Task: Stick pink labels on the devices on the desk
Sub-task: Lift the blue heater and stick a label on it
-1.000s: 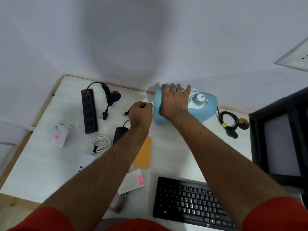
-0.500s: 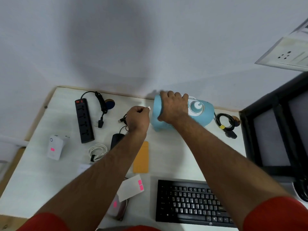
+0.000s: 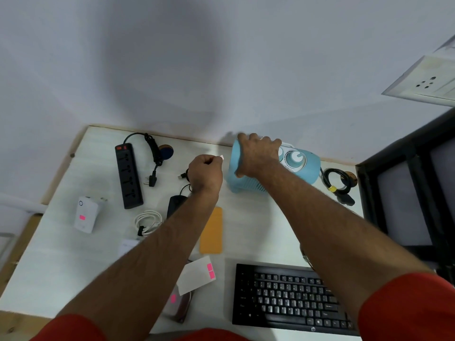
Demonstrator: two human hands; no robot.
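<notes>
A light-blue device (image 3: 305, 173) with round white dials lies on its side at the back of the desk. My right hand (image 3: 256, 153) grips its left end from above. My left hand (image 3: 205, 172) is just left of it, fingers pinched on a small label (image 3: 222, 157) whose pale side shows, a short gap from the device. A white backing sheet (image 3: 195, 275) with two pink labels lies near the keyboard. A white plug adapter (image 3: 85, 215) at the left carries a pink label. A device (image 3: 178, 306) at the front edge also bears one.
A black power strip (image 3: 128, 178) with its cord lies at the back left. A white coiled cable (image 3: 147, 221), a black mouse (image 3: 175, 204), an orange card (image 3: 212, 231), a black keyboard (image 3: 290, 299) and a coiled black cable (image 3: 337, 179) surround the work area. A black frame (image 3: 406, 193) stands at the right.
The view has tilted up slightly. My left hand has drawn a little to the left of the blue device with the label; my right hand has kept its grip on the device.
</notes>
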